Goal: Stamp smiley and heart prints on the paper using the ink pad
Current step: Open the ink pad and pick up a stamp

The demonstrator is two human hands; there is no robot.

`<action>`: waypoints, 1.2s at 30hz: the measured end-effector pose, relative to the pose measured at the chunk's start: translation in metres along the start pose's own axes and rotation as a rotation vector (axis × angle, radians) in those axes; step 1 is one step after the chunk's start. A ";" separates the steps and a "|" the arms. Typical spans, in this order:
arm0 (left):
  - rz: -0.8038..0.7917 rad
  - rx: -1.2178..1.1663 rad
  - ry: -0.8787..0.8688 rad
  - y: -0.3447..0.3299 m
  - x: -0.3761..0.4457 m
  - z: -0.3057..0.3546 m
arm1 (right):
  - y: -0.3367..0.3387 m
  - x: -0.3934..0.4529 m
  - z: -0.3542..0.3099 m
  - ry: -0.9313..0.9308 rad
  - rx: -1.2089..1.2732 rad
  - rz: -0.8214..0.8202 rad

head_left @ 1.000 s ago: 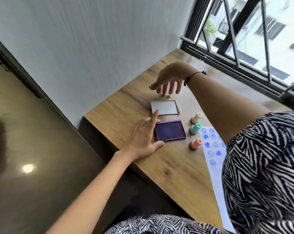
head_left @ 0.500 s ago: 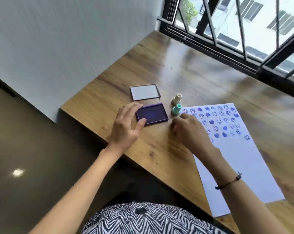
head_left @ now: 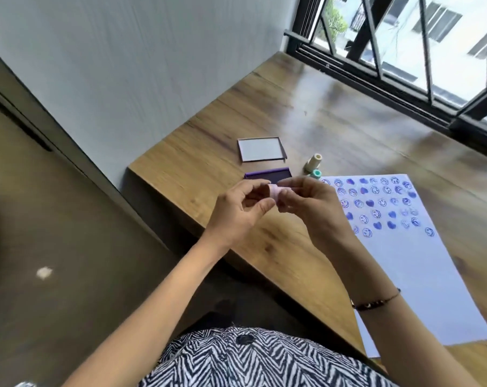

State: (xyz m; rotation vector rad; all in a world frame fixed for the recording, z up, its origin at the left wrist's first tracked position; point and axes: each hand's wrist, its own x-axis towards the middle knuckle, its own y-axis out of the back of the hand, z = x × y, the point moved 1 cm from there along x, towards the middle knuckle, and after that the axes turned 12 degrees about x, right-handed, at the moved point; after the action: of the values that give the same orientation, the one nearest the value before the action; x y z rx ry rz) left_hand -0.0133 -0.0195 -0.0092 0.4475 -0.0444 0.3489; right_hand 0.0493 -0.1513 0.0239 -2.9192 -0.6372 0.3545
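Holding one small pink stamp [head_left: 273, 190] between left hand [head_left: 238, 212] and right hand [head_left: 310, 208], above open ink pad [head_left: 267, 175]. Paper [head_left: 404, 263]: upper part printed with smileys and hearts; lower part blank, judged remaining.

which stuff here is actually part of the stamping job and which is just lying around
In use for the job:
- pink stamp, held between the left hand and right hand
- open ink pad
- paper with blue smiley and heart prints

Lying about for now:
- ink pad lid
- cream stamp
- teal stamp
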 end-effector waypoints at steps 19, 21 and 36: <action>0.105 -0.128 0.177 0.014 -0.003 -0.015 | -0.006 0.021 0.003 0.415 -0.740 0.119; 0.147 -0.098 0.196 0.010 -0.002 -0.016 | -0.009 0.036 0.003 0.463 -0.929 0.071; 0.178 -0.013 0.193 0.005 -0.003 -0.020 | -0.018 0.062 0.002 0.567 -1.268 -0.168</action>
State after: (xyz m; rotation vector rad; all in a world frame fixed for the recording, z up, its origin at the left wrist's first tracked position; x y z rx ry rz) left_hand -0.0182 -0.0073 -0.0251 0.3962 0.1016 0.5648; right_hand 0.0967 -0.1083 0.0123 -3.6221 -1.3132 -1.3278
